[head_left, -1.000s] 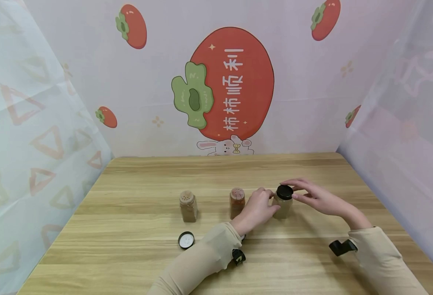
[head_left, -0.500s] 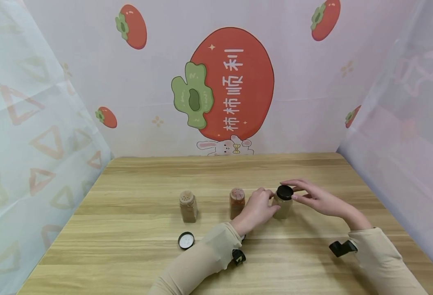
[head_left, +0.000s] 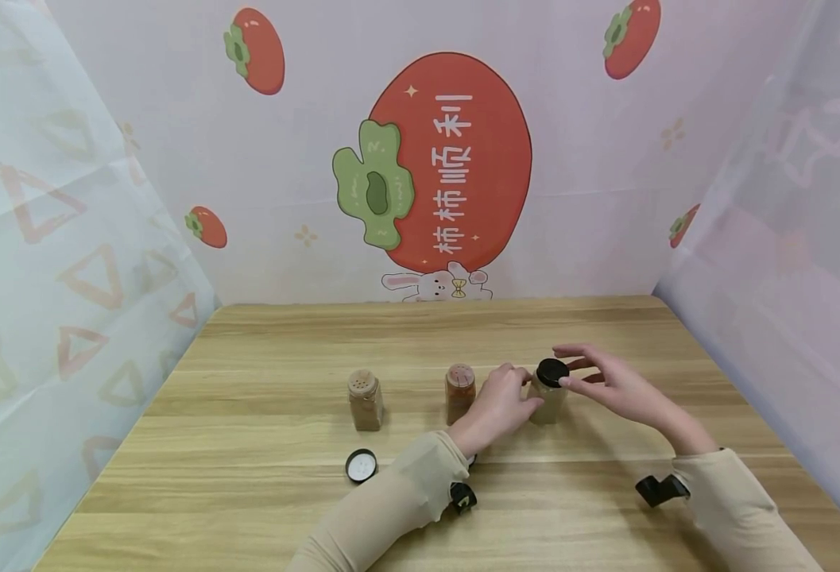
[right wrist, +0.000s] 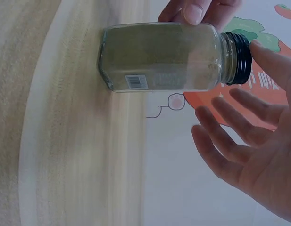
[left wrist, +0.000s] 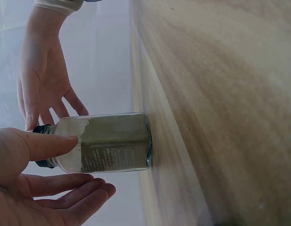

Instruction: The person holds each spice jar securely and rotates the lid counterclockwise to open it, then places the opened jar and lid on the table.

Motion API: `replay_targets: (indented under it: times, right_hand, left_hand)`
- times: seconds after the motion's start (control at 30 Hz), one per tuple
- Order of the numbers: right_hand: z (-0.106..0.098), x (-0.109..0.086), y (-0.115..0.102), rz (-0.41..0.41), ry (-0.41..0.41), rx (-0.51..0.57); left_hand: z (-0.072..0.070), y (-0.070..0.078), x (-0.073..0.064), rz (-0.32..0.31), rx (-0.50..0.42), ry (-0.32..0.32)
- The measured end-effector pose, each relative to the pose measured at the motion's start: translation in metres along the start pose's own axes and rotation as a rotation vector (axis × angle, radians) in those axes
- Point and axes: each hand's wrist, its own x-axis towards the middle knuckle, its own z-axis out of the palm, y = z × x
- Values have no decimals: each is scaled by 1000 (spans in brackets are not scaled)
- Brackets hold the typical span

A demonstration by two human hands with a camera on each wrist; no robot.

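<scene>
A square glass spice jar [head_left: 547, 405] with greenish-grey powder and a black lid [head_left: 553, 372] stands upright on the table, right of centre. My left hand [head_left: 504, 401] holds it from the left, thumb [left wrist: 53, 145] across the near side of the glass. From the right, my right hand [head_left: 616, 384] reaches to the lid. Its thumb tip [right wrist: 261, 49] is right at the lid's edge, while its other fingers [right wrist: 216, 120] are loosely bent and spread apart, away from the jar. Much of the left fingers is hidden behind the glass in the right wrist view.
Two more spice jars with bare shaker tops stand to the left, one brown [head_left: 366, 403] and one reddish [head_left: 460, 393]. A loose black lid [head_left: 361, 466] with a white inside lies near the left sleeve. Another is mostly hidden beneath the left wrist.
My right hand has shifted slightly, and its fingers have eased away from the lid. The left hand and the jars keep their places.
</scene>
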Motion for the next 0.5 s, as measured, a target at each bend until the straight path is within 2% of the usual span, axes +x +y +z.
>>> replay_targets:
  times: [0.3, 0.5]
  right_hand:
    - [6, 1, -3, 46, 75, -65]
    - [5, 2, -8, 64, 90, -82]
  left_hand:
    - [-1, 1, -1, -21, -11, -10]
    - [-1, 2, -1, -20, 1, -10]
